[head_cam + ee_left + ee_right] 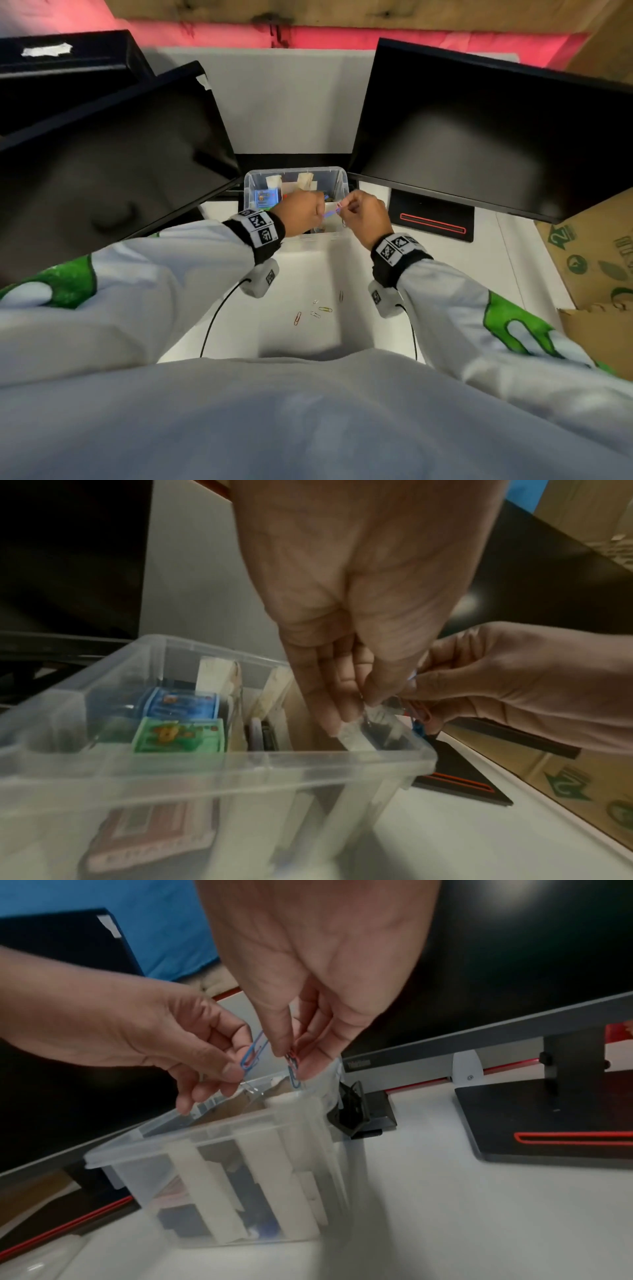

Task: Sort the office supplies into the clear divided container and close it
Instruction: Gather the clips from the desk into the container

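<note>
The clear divided container (342,181) stands open between two monitors, its lid out of view. Both hands hover over its right side. My left hand (322,212) pinches a blue paper clip (251,1051) between thumb and forefinger. My right hand (344,210) pinches a small bunch of red and blue paper clips (293,1064) just above the container's rim (219,1131). A blue box (181,702) and a green box (178,734) lie in the left compartment, with taped cardboard dividers beside them. Several loose paper clips (315,310) lie on the white table close to my body.
Two black monitors flank the container: one on the left (113,164), one on the right (479,144) with its red-striped stand base (433,221). A cardboard box (599,260) stands at the table's right edge. Wrist-camera cables hang under both arms.
</note>
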{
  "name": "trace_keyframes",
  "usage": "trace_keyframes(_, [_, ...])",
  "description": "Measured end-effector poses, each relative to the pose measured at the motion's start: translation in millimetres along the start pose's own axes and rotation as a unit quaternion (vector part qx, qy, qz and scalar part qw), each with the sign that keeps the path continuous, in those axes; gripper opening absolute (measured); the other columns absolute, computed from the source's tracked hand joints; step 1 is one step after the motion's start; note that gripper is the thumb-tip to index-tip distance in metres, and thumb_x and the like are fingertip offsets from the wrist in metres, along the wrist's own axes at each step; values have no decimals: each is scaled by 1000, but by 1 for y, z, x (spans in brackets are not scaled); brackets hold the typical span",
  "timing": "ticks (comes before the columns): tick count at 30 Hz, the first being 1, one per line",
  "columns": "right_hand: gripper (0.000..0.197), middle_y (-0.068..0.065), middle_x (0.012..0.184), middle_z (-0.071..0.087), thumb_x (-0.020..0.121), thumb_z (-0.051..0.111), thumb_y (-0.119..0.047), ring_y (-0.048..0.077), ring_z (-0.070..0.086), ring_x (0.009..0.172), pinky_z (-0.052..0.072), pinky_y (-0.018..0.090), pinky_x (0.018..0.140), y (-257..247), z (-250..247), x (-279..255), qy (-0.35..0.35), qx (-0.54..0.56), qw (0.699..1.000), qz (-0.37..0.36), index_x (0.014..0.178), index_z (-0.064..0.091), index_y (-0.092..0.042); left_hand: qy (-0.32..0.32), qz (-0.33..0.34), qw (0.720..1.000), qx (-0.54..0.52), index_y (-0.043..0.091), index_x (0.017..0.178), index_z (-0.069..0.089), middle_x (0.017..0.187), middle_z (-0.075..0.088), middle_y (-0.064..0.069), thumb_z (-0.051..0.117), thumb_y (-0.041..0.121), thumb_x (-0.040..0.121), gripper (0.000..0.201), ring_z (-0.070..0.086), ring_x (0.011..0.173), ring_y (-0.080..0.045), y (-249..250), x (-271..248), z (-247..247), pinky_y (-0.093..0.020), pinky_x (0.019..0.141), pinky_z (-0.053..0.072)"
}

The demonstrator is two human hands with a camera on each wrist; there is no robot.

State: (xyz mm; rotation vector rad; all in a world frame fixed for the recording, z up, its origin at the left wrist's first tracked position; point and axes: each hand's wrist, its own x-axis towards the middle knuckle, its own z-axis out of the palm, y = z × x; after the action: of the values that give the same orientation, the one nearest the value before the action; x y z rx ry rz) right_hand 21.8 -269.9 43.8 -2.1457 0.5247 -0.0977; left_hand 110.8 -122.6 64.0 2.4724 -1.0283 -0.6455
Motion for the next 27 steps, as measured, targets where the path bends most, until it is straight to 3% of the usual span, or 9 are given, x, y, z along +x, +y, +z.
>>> trace_keyframes(4, [9, 9, 84, 71, 87, 64, -9, 25, 66, 81, 55, 38, 84, 0, 8, 15, -46, -76, 996, 15, 95, 69, -8, -11, -31, 999, 18, 11, 93, 63, 90, 68, -10, 56, 12, 86, 10, 65, 84, -29, -5, 10, 6, -43, 80, 56])
trace_keyframes(6, [17, 11, 87, 70, 86, 61, -5, 25, 66, 83, 54, 36, 84, 2, 8, 12, -38, -76, 996, 0, 102, 67, -9, 4, -18, 1000, 19, 11, 104, 59, 98, 65, -9, 59, 11, 86, 18, 63, 85, -28, -6, 6, 11, -41, 79, 55])
trace_keyframes(9, [14, 3, 89, 64, 87, 59, -9, 19, 60, 76, 54, 34, 74, 6, 7, -11, 14, -65, 996, -53, 100, 61, -16, 48, 32, 998, 33, 16, 99, 53, 96, 55, 0, 59, 21, 88, 14, 57, 77, -21, -7, -13, 22, -32, 65, 47])
trace_keyframes(11, [5, -4, 81, 58, 89, 59, -20, 16, 54, 67, 48, 31, 62, 12, 9, -34, 17, -83, 992, -89, 89, 54, -18, 29, 86, 994, 53, 18, 92, 53, 92, 56, 2, 56, 24, 90, 7, 57, 75, -19, -10, -30, 35, -28, 61, 41])
trace_keyframes(13, [18, -4, 75, 57, 92, 58, -32, 18, 51, 63, 40, 28, 56, 23, 14, -56, -24, -125, 988, -91, 83, 50, -18, -13, 123, 989, 82, 18, 90, 53, 90, 59, 0, 54, 25, 91, 7, 58, 74, -20, -16, -47, 52, -27, 60, 39])
trace_keyframes(16, [29, 1, 86, 60, 92, 55, -45, 23, 57, 74, 41, 30, 64, 54, 28, -78, -142, -231, 962, -43, 86, 52, -17, -97, 115, 979, 134, 15, 93, 51, 93, 60, -5, 51, 27, 93, 12, 60, 80, -27, -27, -68, 82, -31, 63, 40])
trace_keyframes(19, [58, 9, 118, 56, 85, 59, -58, 29, 59, 104, 49, 39, 85, 80, 45, -90, -270, -302, 913, 56, 117, 51, -11, -170, 105, 958, 206, 11, 108, 54, 107, 62, -10, 49, 26, 95, 20, 63, 94, -33, -34, -84, 111, -36, 71, 44])
trace_keyframes(22, [80, 17, 136, 44, 82, 67, -51, 32, 51, 120, 46, 41, 99, 84, 61, -96, -310, -322, 891, 74, 137, 36, -1, -232, 76, 936, 252, 7, 115, 56, 116, 63, -13, 54, 30, 95, 31, 63, 103, -33, -38, -90, 131, -36, 80, 47])
trace_keyframes(27, [73, 21, 136, 43, 85, 68, -38, 34, 50, 121, 44, 40, 100, 70, 87, -103, -332, -351, 875, 12, 136, 35, 3, -250, 33, 935, 248, 4, 108, 62, 109, 68, -15, 60, 32, 93, 33, 65, 98, -33, -37, -89, 144, -35, 77, 47])
